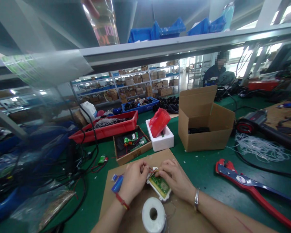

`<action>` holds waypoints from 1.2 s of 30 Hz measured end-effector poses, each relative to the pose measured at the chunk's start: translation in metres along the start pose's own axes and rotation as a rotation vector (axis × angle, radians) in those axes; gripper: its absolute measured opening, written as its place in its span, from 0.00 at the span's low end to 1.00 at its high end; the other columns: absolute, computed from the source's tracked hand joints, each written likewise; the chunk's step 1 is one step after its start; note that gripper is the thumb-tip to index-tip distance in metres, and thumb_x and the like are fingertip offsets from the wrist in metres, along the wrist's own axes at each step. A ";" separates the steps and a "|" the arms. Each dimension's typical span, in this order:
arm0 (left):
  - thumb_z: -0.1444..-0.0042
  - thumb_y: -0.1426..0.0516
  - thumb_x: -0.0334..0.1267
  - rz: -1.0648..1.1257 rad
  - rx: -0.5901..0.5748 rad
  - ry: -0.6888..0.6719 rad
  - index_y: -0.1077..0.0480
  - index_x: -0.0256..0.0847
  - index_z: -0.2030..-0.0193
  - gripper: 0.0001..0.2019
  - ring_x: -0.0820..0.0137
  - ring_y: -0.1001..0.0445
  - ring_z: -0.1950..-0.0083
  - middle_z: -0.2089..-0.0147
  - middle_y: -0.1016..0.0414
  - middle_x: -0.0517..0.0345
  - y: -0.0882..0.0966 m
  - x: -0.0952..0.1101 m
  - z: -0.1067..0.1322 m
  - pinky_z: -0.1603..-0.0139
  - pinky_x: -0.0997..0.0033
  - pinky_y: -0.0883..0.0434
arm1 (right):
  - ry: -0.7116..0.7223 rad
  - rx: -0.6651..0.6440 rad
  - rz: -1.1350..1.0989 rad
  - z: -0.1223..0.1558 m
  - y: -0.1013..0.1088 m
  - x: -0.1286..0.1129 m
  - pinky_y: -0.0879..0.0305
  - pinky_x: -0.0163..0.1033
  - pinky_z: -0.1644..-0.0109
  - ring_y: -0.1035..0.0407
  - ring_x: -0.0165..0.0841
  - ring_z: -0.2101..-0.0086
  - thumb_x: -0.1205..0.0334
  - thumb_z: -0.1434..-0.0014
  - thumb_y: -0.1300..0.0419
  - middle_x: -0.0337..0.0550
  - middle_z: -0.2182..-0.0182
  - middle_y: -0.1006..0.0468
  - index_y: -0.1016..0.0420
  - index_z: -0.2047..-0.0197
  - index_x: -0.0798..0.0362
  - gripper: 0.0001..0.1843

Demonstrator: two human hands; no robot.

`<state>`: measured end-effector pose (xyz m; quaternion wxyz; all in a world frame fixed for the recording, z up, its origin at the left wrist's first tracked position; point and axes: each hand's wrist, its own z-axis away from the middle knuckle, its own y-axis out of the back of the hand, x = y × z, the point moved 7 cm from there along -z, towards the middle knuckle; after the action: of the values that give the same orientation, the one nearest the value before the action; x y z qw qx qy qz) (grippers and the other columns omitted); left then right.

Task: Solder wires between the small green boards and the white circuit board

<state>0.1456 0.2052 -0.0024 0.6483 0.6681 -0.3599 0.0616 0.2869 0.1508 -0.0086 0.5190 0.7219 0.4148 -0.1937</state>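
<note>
My left hand point(134, 180) and my right hand point(175, 180) meet over a small green circuit board in a white case point(160, 187) on a brown cardboard sheet point(126, 223). Both hands have fingers pinched at thin red and yellow wires on the board's far end. A blue cylinder point(117, 184) lies just left of my left hand. A white roll of tape point(154, 214) sits near me, below the board.
Behind the sheet stand a small tray of green parts point(132, 141), a white foam block with a red bag point(160, 129), an open cardboard box point(203, 119) and a red bin point(106, 127). A red and blue tool point(247, 186) lies at the right. Another person sits far back.
</note>
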 end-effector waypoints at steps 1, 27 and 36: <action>0.41 0.50 0.38 -0.020 0.004 -0.015 0.32 0.43 0.72 0.10 0.67 0.31 0.70 0.75 0.27 0.61 0.002 0.004 -0.003 0.67 0.70 0.44 | -0.006 0.006 -0.017 0.000 0.000 0.001 0.47 0.41 0.54 0.35 0.34 0.61 0.64 0.34 0.47 0.39 0.67 0.27 0.24 0.67 0.50 0.12; 0.39 0.51 0.41 0.837 -0.161 0.028 0.36 0.41 0.65 0.08 0.68 0.30 0.60 0.62 0.30 0.56 -0.029 0.030 0.004 0.57 0.69 0.31 | -0.255 0.099 -0.346 0.003 -0.005 0.019 0.40 0.32 0.71 0.32 0.29 0.74 0.56 0.40 0.41 0.37 0.77 0.27 0.29 0.73 0.55 0.14; 0.39 0.48 0.45 0.720 -0.195 0.005 0.36 0.40 0.71 0.13 0.72 0.39 0.69 0.72 0.37 0.62 -0.031 0.033 0.009 0.69 0.75 0.40 | -0.070 0.180 -0.245 -0.003 0.024 -0.001 0.36 0.36 0.62 0.29 0.32 0.67 0.61 0.42 0.38 0.40 0.71 0.22 0.24 0.68 0.52 0.05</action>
<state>0.1838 0.1810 -0.0115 0.6465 0.4339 -0.5744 0.2528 0.3048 0.1503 0.0078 0.4389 0.7023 0.4623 -0.3169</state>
